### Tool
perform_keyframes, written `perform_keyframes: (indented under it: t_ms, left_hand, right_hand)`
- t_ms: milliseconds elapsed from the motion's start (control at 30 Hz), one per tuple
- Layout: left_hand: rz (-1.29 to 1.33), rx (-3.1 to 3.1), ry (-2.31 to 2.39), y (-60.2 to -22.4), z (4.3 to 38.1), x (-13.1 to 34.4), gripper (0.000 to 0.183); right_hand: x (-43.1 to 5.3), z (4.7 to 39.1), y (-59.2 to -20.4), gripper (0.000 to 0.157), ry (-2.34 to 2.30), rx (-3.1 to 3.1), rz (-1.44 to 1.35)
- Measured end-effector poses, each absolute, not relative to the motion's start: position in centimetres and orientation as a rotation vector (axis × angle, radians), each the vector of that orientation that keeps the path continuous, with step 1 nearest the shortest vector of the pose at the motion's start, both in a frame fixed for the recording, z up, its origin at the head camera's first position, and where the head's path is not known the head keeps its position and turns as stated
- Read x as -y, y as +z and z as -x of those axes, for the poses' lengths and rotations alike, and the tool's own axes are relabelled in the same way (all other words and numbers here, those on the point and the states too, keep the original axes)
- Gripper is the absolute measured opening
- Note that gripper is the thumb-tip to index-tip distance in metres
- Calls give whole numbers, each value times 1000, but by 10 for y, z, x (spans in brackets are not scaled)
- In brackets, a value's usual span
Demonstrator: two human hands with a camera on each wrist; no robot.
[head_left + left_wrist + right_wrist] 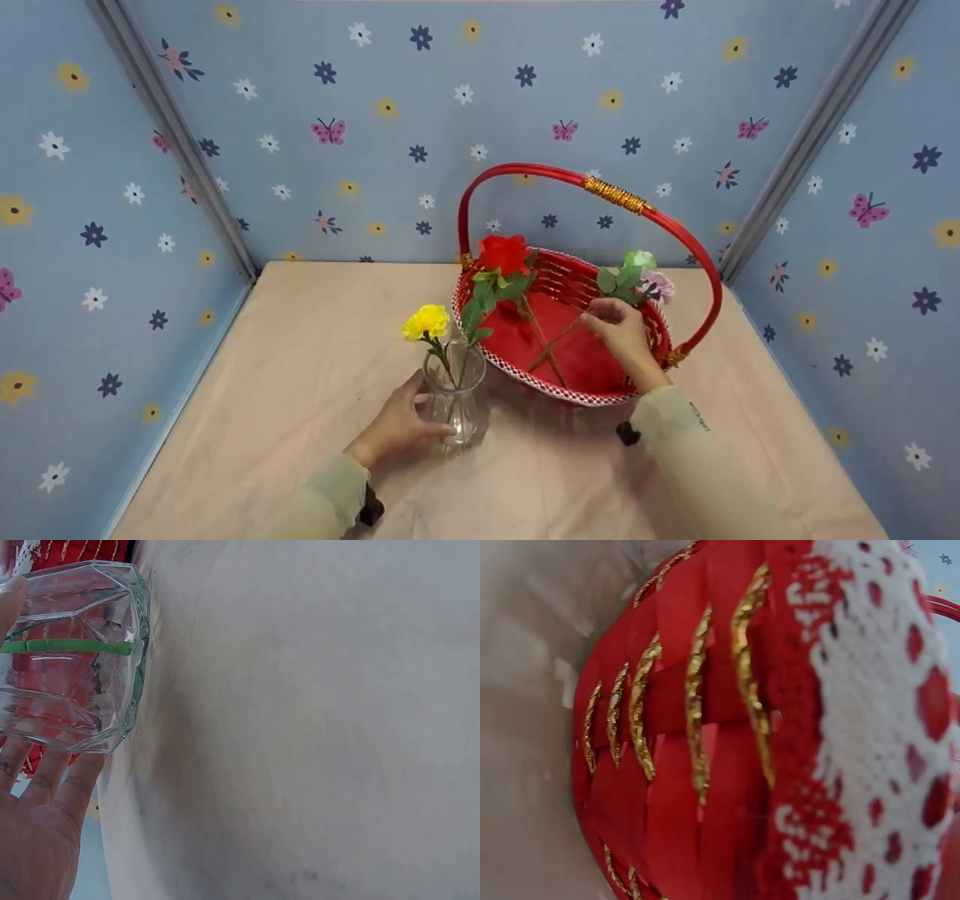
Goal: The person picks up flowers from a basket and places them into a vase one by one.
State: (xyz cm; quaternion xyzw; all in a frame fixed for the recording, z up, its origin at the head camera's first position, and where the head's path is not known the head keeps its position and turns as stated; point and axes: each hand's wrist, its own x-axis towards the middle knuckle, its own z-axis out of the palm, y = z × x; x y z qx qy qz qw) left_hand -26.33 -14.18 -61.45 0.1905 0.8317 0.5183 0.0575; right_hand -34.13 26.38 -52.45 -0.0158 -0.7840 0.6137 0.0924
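Observation:
My left hand [405, 424] holds a clear glass vase [456, 409] at its side, thumb and fingers around it. A yellow carnation [426, 322] stands in the vase, its green stem [71, 646] showing through the glass in the left wrist view. Over the red basket [555, 390], my right hand [619, 330] pinches a thin brown flower stem [562, 336]. A red flower [505, 255] with green leaves lies in the basket, its stem crossing the pinched one. Beyond the right hand are a pale green flower [639, 260] and a light purple flower [657, 286]; which stem is theirs is partly hidden.
The basket's tall red handle [697, 255], wound with gold, arches over it. White lace trim [870, 690] edges the rim. A cream cloth [322, 352] covers the table, with flower-patterned blue panels [390, 172] at the back and both sides.

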Motion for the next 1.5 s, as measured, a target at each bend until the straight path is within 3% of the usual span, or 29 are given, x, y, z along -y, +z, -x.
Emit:
perform_keyframes:
  t_ms: [400, 1500]
  left_hand:
    - [-594, -2497, 1606, -613, 264, 141, 103]
    - [-619, -2478, 1635, -613, 264, 141, 100]
  right_hand:
    - [-264, 342, -531, 50, 1818, 2454, 73]
    - [-267, 354, -547, 68, 1745, 2833, 58]
